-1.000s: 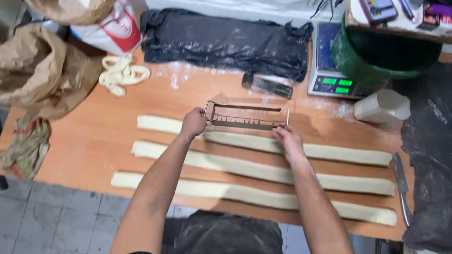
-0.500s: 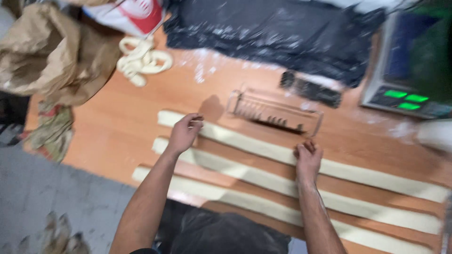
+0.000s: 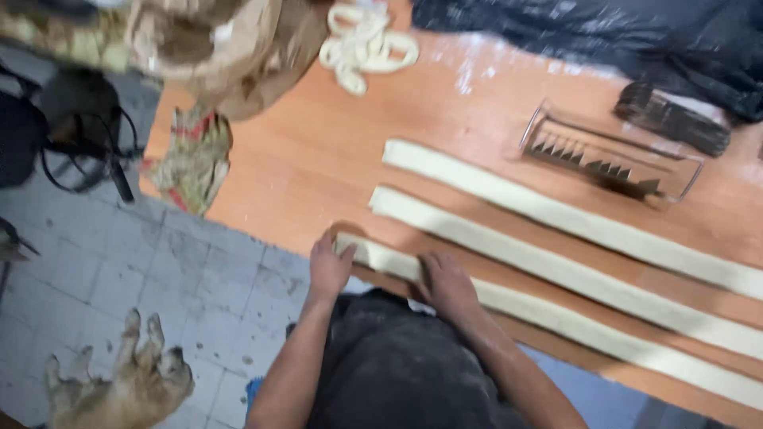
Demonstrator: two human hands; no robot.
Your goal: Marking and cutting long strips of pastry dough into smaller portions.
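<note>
Fingers point(image 3: 343, 253) of your left hand point(image 3: 330, 268) curl lightly over the near end of the nearest dough strip point(image 3: 556, 314), pressing down on it rather than closing around it. Your right hand point(image 3: 447, 284) lies flat on the same strip a little further along, fingers spread and resting on top, nothing gripped. Both hands sit at the near edge of the table point(image 3: 318, 159), right in front of your dark apron point(image 3: 397, 373).

That nearest strip runs from your left hand away to the right along the table's front edge. Just beyond it lies the middle dough strip point(image 3: 556, 266), parallel and apart from the first. Beyond that again lies the far dough strip point(image 3: 572, 214), also parallel, with bare wood between each pair.

Past the far strip, to your right, a wire-framed cutter point(image 3: 612, 155) with a row of pointed teeth rests on the table. Behind it lies a dark brush point(image 3: 671, 119), and beyond that a black plastic sheet point(image 3: 596, 32) dusted with flour. Further left at the back, a heap of dough scraps point(image 3: 366, 44) sits near a crumpled brown paper sack point(image 3: 214, 48).

Off the table's left edge hangs a patterned cloth point(image 3: 191, 159). On the tiled floor point(image 3: 159, 302) below, a tan dog point(image 3: 119, 389) lies stretched out.
</note>
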